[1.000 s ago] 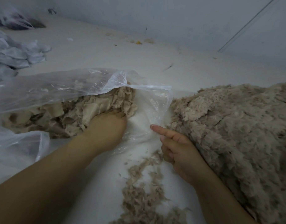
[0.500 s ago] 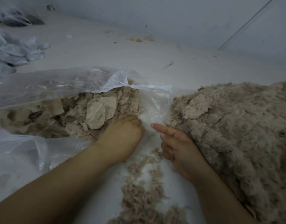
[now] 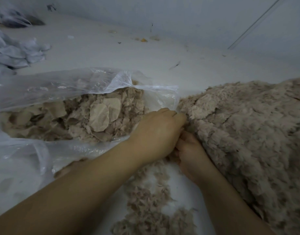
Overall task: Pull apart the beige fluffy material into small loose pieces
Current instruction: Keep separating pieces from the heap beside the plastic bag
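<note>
Left hand: our left hand [image 3: 158,133] curls its fingers into the edge of the beige fluffy pile [image 3: 247,133].
Right hand: our right hand [image 3: 190,152] sits partly under it; grip we cannot tell.
Pile: right, beside the clear bag [image 3: 61,85].
Loose pieces: bits [image 3: 152,204] on the white surface [image 3: 179,65].

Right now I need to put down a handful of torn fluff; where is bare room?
Bare floor lies beyond the plastic bag and fluffy pile, toward the wall. A small patch sits among loose scraps between the forearms. Crowded where both hands meet.
</note>
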